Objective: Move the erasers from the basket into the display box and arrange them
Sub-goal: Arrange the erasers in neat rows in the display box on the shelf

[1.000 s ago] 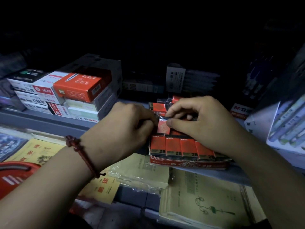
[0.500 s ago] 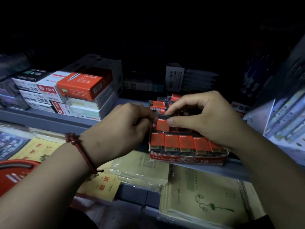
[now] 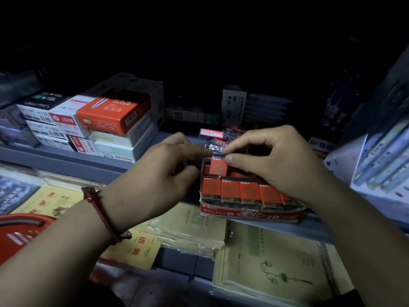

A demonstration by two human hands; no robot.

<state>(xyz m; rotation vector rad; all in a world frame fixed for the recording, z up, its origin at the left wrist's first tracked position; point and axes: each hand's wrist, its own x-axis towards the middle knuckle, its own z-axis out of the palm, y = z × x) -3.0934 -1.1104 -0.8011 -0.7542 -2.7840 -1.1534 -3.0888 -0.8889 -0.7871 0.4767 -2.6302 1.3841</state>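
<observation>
A red display box (image 3: 250, 214) marked 2B sits on the grey shelf edge, with a front row of several red erasers (image 3: 231, 190) standing in it. One red eraser (image 3: 218, 166) stands higher in the second row at the box's left. My right hand (image 3: 272, 160) pinches its top between thumb and forefinger. My left hand (image 3: 163, 171) is just left of the box, its forefinger stretched out to touch the eraser's top. More wrapped erasers (image 3: 212, 132) lie loose behind the box. The red basket (image 3: 20, 235) shows at the lower left edge.
Stacked pen boxes (image 3: 106, 120) stand on the shelf to the left. Yellow exercise books (image 3: 272, 267) lie on the lower level below the box. White packs of pens (image 3: 382, 160) lean at the right. The back of the shelf is dark.
The held eraser has risen a little in the second row. My left forefinger has stretched out to its top, and my right hand's pinch has shifted to the upper edge.
</observation>
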